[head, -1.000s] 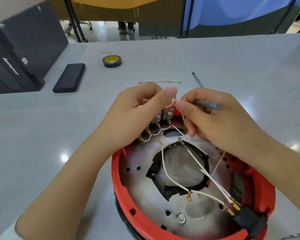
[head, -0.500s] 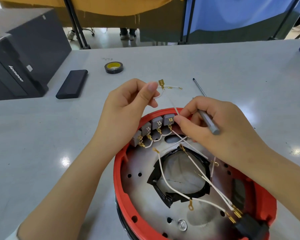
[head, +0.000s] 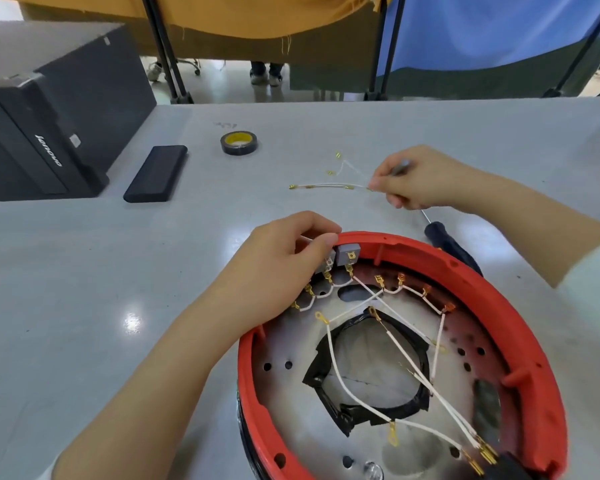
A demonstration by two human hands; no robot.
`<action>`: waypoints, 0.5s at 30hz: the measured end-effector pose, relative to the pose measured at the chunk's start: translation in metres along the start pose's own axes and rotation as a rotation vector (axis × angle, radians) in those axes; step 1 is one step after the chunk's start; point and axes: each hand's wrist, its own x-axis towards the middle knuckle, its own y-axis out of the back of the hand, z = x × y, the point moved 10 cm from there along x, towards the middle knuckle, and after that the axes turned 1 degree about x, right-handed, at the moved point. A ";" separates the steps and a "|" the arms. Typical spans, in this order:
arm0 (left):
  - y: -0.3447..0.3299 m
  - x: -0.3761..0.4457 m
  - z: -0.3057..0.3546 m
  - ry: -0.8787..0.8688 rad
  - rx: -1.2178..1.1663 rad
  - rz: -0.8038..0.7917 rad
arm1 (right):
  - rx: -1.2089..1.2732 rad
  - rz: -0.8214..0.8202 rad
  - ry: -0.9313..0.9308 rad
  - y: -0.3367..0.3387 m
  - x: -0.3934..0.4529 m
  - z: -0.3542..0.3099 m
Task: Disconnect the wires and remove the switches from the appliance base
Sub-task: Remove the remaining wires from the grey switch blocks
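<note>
Moved since half a second back: right hand [head: 420, 180] swung away from the base and out over the table [head: 84, 289], taking the freed white wire along; left hand [head: 284, 268] dropped from mid-air back down to the switches.

Biggest to smallest now. Red base [head: 520, 327] sitting upside down at the near edge, probably so the wiring faces up. Grey switches [head: 348, 253] lined along the far rim, most still wired with short jumpers [head: 340, 283]. Loose wires [head: 326, 185] piled on the table just beyond the base, well clear of the work, looks like a discard spot.

Left grip: fingers curled, thumb and forefinger pinching at the switch row, likely steadying it or going for the next connector; exact contact hidden under the fingers. Right grip: fingers closed, pinching the end of the pulled wire [head: 355, 172] and also hanging onto a thin grey tool [head: 401, 167]. Screwdriver [head: 444, 237] lying beside the base.
</note>
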 end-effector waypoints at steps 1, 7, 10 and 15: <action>-0.001 0.000 -0.001 0.006 -0.008 -0.007 | -0.042 -0.050 -0.005 -0.011 0.011 0.005; -0.001 0.001 -0.005 0.007 -0.004 -0.012 | -0.286 -0.158 0.096 -0.043 0.044 0.003; -0.001 0.001 -0.005 0.007 -0.018 -0.015 | -0.399 -0.055 0.148 -0.035 0.053 0.000; -0.003 0.002 -0.005 0.007 -0.036 -0.022 | -0.500 0.040 0.147 -0.029 0.056 0.000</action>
